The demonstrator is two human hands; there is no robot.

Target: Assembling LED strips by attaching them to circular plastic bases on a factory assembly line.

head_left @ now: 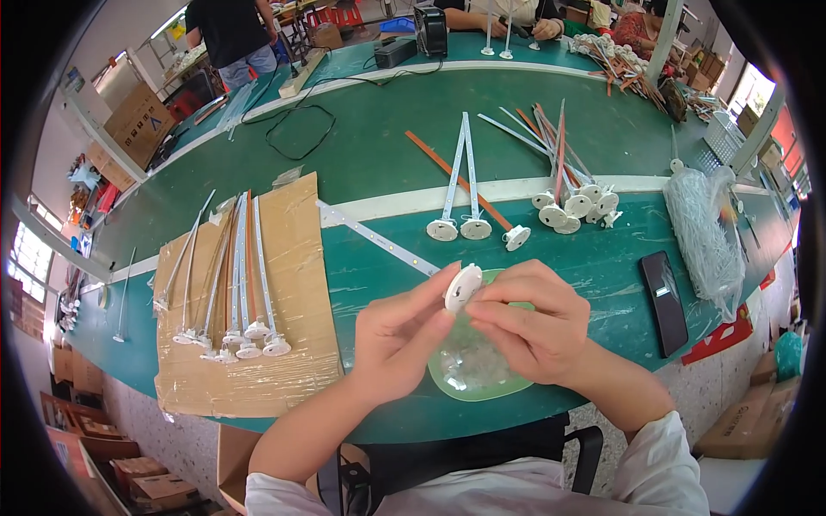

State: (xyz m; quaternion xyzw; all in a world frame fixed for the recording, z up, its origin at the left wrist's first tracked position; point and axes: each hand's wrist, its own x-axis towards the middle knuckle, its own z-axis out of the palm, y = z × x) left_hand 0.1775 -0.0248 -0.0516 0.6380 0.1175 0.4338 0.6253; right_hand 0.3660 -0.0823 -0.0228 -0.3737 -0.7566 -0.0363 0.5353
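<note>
Close to the table's front edge, my left hand (391, 340) pinches a white round end cap (465, 285) between thumb and fingers. A thin white LED strip (379, 240) runs from this cap toward the far left. My right hand (544, 320) is closed in a pinch at the cap's right edge; whatever its fingertips hold is too small or hidden to name. Under both hands stands a light green bowl (456, 394) with small clear pieces in it, partly covered by my hands.
Several capped strips (248, 347) lie on a cardboard sheet (297, 378) at left. More capped strips (568, 206) lie beyond my hands. At right are a black phone (663, 303) and a clear plastic bag (701, 232). Other people work at the far tables.
</note>
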